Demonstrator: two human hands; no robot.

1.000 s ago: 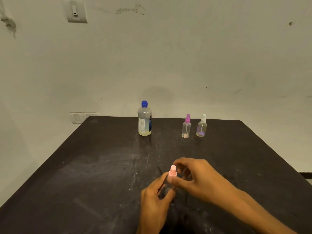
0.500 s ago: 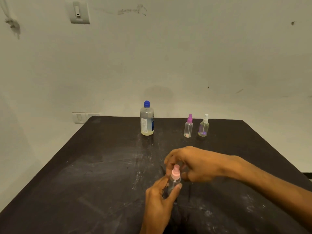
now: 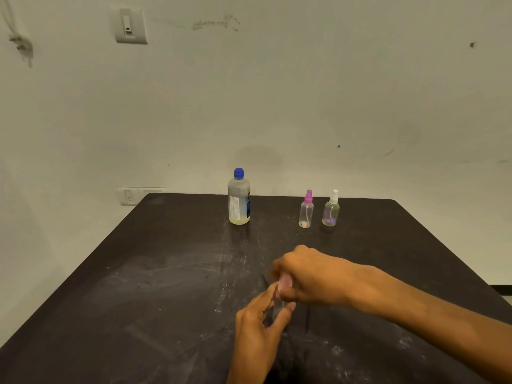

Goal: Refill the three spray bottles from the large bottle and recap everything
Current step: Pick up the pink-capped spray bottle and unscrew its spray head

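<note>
Head view shows you a pale wall (image 3: 304,92), then your scratched black table (image 3: 166,286). Far back stands the big bottle (image 3: 238,200). Near you, your left hand (image 3: 257,328) pinches the small spray bottle (image 3: 278,307), and your right hand (image 3: 313,275) grips its pink cap (image 3: 284,282).

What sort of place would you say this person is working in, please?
Probably a plain indoor room, home or workroom. A scuffed dark table stands against a bare, marked wall with a switch plate high up and sockets at table height. Only bottles, no furnishings.
</note>
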